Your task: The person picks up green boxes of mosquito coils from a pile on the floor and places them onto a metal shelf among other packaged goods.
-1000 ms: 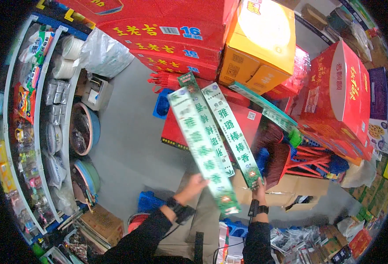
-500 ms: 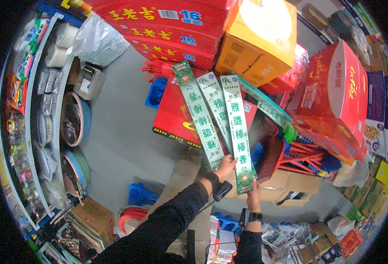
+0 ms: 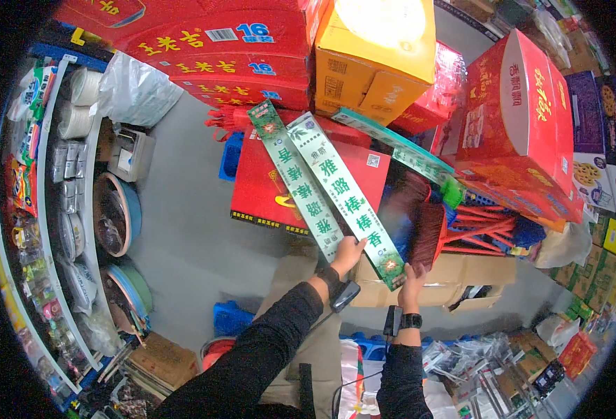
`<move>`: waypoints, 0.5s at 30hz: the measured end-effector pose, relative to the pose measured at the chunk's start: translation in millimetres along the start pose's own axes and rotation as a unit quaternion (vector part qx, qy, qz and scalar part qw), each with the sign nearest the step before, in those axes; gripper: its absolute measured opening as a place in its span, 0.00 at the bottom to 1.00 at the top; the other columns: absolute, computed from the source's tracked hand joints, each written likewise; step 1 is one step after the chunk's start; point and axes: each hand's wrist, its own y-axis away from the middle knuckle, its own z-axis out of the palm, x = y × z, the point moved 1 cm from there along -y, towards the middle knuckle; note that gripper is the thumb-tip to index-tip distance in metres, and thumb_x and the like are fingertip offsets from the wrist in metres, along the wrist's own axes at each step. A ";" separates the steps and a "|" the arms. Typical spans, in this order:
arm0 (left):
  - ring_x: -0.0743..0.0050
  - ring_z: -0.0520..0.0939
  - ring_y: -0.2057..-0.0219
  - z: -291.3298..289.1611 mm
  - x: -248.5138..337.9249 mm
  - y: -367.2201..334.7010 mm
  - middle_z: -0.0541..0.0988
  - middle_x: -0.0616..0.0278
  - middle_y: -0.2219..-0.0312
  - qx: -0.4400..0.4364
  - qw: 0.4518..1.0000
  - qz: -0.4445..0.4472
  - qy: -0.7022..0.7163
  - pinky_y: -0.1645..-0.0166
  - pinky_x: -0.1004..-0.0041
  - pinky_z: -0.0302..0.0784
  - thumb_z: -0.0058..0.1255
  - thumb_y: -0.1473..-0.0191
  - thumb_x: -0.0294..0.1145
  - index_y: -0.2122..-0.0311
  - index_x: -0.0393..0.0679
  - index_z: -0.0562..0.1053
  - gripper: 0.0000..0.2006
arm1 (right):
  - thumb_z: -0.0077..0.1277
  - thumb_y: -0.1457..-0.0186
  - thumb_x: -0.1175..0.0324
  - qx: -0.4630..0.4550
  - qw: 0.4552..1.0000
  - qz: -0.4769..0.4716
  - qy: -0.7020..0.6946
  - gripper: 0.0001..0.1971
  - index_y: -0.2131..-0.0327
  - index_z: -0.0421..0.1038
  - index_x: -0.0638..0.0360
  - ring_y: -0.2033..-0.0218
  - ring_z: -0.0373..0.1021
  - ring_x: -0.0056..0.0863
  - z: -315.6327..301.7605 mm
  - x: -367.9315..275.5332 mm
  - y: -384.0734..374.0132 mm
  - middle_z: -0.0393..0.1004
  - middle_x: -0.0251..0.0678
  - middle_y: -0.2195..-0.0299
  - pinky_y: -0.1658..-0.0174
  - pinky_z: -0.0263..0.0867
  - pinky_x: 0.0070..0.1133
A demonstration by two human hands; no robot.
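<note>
A long, flat green-and-white incense box (image 3: 341, 192) slants from upper left to lower right in front of me. My left hand (image 3: 348, 257) is closed at its left edge near the lower end. Its bottom corner is pinched by my right hand (image 3: 411, 285). Just left of it lies another incense box (image 3: 297, 185), printed the other way up, with its lower end close to my left hand. Both stretch over a flat red carton (image 3: 255, 174). Whether the held box rests on a further one beneath cannot be seen.
Stacked red cartons (image 3: 189, 42) and a yellow carton (image 3: 377, 66) rise at the far side. A long green box (image 3: 398, 150) leans right of the red carton, beside red-handled brooms (image 3: 482, 227). A tall red carton (image 3: 510, 105) stands right; shelves (image 3: 49, 167) line the left.
The held incense box has swung and shifted left, now covering where a middle incense box showed earlier. Both hands keep their hold. The whole view has shifted slightly.
</note>
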 end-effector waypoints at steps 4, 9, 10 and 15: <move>0.48 0.74 0.78 -22.3 8.0 -1.8 0.72 0.48 0.87 0.010 0.992 -0.060 -0.114 0.72 0.59 0.67 0.36 0.51 0.51 0.85 0.35 0.70 0.27 | 0.48 0.54 0.70 0.008 0.997 -0.049 0.065 0.27 0.51 0.50 0.67 0.57 0.59 0.30 -10.4 17.7 -14.1 0.59 0.43 0.55 0.55 0.55 0.22; 0.44 0.73 0.74 -110.0 -10.9 12.7 0.72 0.43 0.79 0.203 0.954 -0.060 -0.212 0.70 0.56 0.67 0.37 0.52 0.47 0.79 0.36 0.71 0.22 | 0.50 0.59 0.73 0.129 0.966 -0.099 0.203 0.24 0.56 0.56 0.67 0.62 0.60 0.32 -35.8 56.4 -13.8 0.61 0.44 0.63 0.58 0.57 0.25; 0.43 0.72 0.73 -124.9 -16.5 16.2 0.72 0.41 0.77 0.211 0.951 -0.081 -0.210 0.70 0.56 0.67 0.38 0.53 0.46 0.78 0.35 0.71 0.21 | 0.49 0.59 0.74 0.120 0.964 -0.106 0.213 0.23 0.57 0.56 0.67 0.63 0.60 0.31 -38.1 63.5 -8.9 0.62 0.44 0.64 0.59 0.57 0.24; 0.75 0.70 0.83 -124.5 -26.8 18.2 0.70 0.65 0.85 0.130 0.971 -0.165 0.113 0.77 0.74 0.64 0.53 0.58 0.43 0.76 0.33 0.70 0.18 | 0.49 0.60 0.75 0.081 0.954 -0.011 0.289 0.22 0.57 0.57 0.67 0.68 0.63 0.27 -36.3 96.0 39.7 0.65 0.38 0.69 0.63 0.60 0.23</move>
